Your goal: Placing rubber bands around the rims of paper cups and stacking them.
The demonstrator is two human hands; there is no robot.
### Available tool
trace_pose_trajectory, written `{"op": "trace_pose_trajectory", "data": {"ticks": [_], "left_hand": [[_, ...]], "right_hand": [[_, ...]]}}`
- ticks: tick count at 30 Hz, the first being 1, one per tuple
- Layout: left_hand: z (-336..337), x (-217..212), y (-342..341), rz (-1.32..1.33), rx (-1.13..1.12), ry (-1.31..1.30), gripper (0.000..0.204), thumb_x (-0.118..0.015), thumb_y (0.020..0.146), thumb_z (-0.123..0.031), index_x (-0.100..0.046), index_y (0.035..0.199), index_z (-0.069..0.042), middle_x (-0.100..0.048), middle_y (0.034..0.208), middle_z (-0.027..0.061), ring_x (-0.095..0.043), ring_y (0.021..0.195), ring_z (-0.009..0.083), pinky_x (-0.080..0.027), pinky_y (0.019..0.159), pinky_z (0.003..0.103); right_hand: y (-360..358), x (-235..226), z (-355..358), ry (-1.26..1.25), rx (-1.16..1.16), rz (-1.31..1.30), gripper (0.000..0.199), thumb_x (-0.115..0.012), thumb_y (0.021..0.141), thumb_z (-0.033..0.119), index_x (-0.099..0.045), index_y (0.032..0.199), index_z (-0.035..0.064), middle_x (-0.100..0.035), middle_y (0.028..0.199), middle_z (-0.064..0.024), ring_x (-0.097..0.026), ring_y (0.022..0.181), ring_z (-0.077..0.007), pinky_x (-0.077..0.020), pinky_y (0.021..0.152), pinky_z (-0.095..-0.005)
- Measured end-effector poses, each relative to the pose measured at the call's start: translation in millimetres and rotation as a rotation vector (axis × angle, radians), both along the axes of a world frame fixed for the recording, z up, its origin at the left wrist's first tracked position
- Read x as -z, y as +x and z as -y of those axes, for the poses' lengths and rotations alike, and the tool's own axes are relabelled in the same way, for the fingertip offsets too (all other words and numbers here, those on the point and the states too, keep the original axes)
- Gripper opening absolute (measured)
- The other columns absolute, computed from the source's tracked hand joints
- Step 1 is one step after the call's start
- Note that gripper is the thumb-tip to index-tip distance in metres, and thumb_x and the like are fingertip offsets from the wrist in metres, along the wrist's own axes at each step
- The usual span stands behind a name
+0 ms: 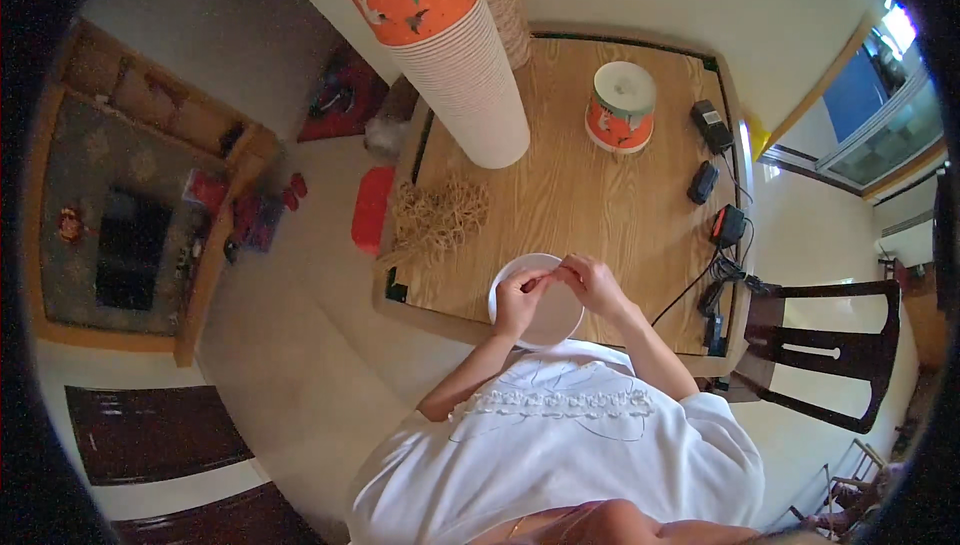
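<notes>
A white round paper bucket [560, 323] stands at the table's near edge, against my shirt, its opening facing up. My left hand [519, 299] is over the left part of its rim with the fingers closed in a pinch. Meeting it near the bucket's far rim, my right hand [594, 286] has its thumb and fingers pressed together. Whatever lies between the fingertips is too small to make out. A loose heap of tan cord pieces [440, 217] lies to the left of the hands.
A tall stack of paper buckets [465, 80] leans at the far left. An orange and green bucket [621, 110] stands at the far right. Black chargers [711, 127] with cables line the right edge. A dark chair [830, 350] stands right; a red stool [372, 210] is left.
</notes>
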State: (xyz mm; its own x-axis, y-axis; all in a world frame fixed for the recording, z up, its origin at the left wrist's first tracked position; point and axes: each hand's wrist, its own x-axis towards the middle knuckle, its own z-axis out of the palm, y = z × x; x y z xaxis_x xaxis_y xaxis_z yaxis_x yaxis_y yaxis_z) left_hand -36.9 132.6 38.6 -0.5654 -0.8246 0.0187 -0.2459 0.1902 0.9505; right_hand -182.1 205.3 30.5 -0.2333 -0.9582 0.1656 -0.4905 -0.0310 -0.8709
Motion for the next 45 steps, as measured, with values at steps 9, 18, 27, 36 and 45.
{"op": "trace_pose_trajectory", "data": {"ticks": [9, 18, 27, 36, 45], "left_hand": [[4.5, 61.7, -1.4, 0.026, -0.129, 0.028, 0.011, -0.065, 0.073, -0.009, -0.064, 0.079, 0.0, -0.063, 0.067, 0.0079, -0.057, 0.059, 0.012, -0.045, 0.055, 0.025], [11.9, 66.4, -5.9, 0.088, -0.159, -0.063, 0.009, -0.066, 0.071, -0.01, -0.064, 0.075, -0.002, -0.058, 0.061, 0.001, -0.049, 0.055, 0.0084, -0.04, 0.052, 0.024], [12.7, 66.9, -8.7, 0.104, -0.164, -0.085, 0.01, -0.067, 0.071, -0.011, -0.064, 0.076, -0.002, -0.059, 0.063, 0.0023, -0.051, 0.056, 0.0097, -0.041, 0.054, 0.025], [14.7, 72.0, -14.8, 0.107, -0.166, -0.134, 0.011, -0.066, 0.072, -0.012, -0.063, 0.075, -0.002, -0.06, 0.064, 0.0075, -0.054, 0.057, 0.0144, -0.042, 0.054, 0.027], [9.6, 70.5, -16.3, 0.145, -0.199, -0.089, 0.01, -0.065, 0.073, -0.012, -0.064, 0.076, -0.003, -0.061, 0.065, 0.0056, -0.054, 0.057, 0.0121, -0.043, 0.056, 0.026]], "right_hand": [[-23.9, 18.6, 19.7, 0.107, 0.135, 0.003, 0.012, -0.052, 0.081, 0.013, -0.059, 0.086, 0.0034, -0.058, 0.086, -0.015, -0.056, 0.081, -0.0327, -0.0454, 0.069, -0.0379], [-27.5, 39.0, 25.3, 0.195, 0.047, 0.098, 0.015, -0.054, 0.08, 0.014, -0.063, 0.089, 0.0048, -0.061, 0.087, -0.0137, -0.059, 0.081, -0.0282, -0.047, 0.07, -0.0338], [-24.6, 49.6, 30.3, 0.198, 0.007, 0.136, 0.014, -0.056, 0.078, 0.012, -0.063, 0.087, 0.0037, -0.061, 0.086, -0.0134, -0.06, 0.078, -0.0243, -0.0469, 0.067, -0.0317], [-27.7, 57.0, 35.2, 0.185, -0.089, 0.258, 0.017, -0.056, 0.077, 0.004, -0.063, 0.092, 0.0045, -0.062, 0.083, -0.0077, -0.057, 0.076, -0.0138, -0.0468, 0.066, -0.0266], [-30.2, 68.3, 40.7, 0.242, -0.174, 0.383, 0.012, -0.055, 0.078, 0.005, -0.061, 0.088, 0.0018, -0.062, 0.081, -0.0065, -0.056, 0.076, -0.0125, -0.0457, 0.068, -0.0268]]}}
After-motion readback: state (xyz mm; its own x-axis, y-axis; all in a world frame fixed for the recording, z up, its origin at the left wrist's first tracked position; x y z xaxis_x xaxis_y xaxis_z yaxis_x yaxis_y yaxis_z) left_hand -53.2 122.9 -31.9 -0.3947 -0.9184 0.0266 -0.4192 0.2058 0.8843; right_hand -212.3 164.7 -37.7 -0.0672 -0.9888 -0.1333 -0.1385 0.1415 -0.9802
